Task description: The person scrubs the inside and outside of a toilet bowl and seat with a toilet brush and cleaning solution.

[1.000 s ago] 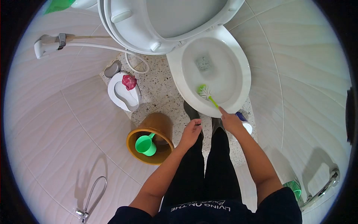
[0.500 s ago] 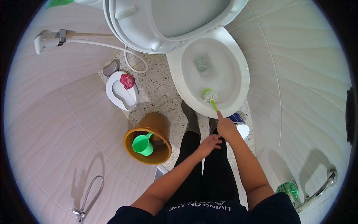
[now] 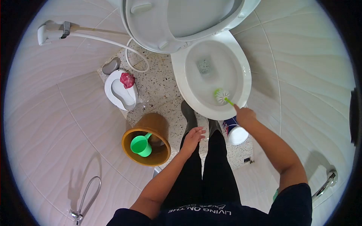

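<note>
A toilet brush (image 3: 221, 95) with white bristles and a lime-green handle is in my right hand (image 3: 246, 115), which is closed round the handle above the front rim. Its head rests against the inside of the toilet bowl (image 3: 180, 75), low on the right front side. Foamy water (image 3: 204, 66) lies at the bottom of the bowl. My left hand (image 3: 193, 138) hangs over my left leg with its fingers apart, touching nothing that I can make out. The raised toilet seat and lid (image 3: 181, 22) stand at the back.
An amber bucket (image 3: 156, 128) holds a green dipper (image 3: 140, 145). Left of the toilet are a white bedpan (image 3: 109, 92) with a red cloth (image 3: 127, 80) and a white hose (image 3: 102, 44). A blue-and-white tub (image 3: 238, 135) stands by my right boot. A grab bar (image 3: 327, 182) is on the right wall.
My right hand and the brush have moved right along the front inside of the bowl. My left hand has shifted left, away from the right one.
</note>
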